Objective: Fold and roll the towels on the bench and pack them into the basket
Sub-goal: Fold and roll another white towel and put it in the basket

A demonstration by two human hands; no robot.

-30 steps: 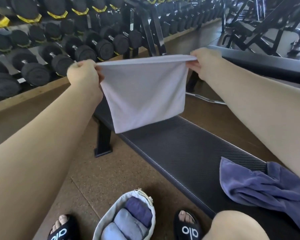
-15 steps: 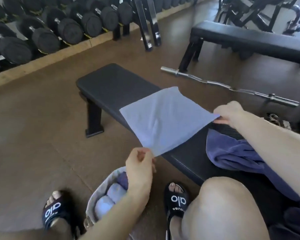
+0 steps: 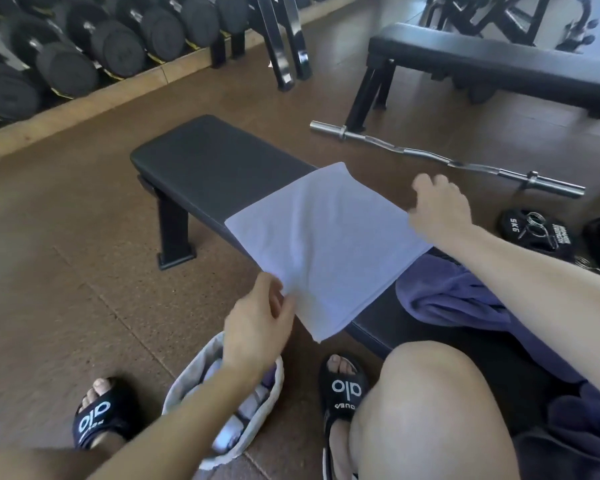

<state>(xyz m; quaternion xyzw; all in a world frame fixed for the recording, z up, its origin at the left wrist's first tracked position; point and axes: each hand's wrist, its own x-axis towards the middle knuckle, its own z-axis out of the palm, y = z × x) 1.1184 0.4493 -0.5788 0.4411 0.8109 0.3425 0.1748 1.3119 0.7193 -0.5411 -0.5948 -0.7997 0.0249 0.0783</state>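
Observation:
A pale lilac towel (image 3: 326,244) lies flat across the black bench (image 3: 205,157), and its near corner droops over the bench's front edge. My left hand (image 3: 257,327) is at the towel's near left edge with relaxed fingers that touch it. Beside the towel's far right edge my right hand (image 3: 437,209) hovers, loosely curled and holding nothing. A crumpled purple towel (image 3: 458,299) lies on the bench under my right forearm. On the floor between my feet stands the grey fabric basket (image 3: 187,403), with rolled towels (image 3: 253,403) inside, partly hidden by my left arm.
A curl bar (image 3: 447,161) lies on the floor beyond the bench, with a 5 kg plate (image 3: 534,233) at the right. A second bench (image 3: 499,64) stands further back. A dumbbell rack (image 3: 84,57) fills the top left. My bare knee (image 3: 430,410) is at the bottom right.
I lowered the pale towel from the air onto the bench. Both hands have let go of its corners; the near corner now hangs free over the bench edge.

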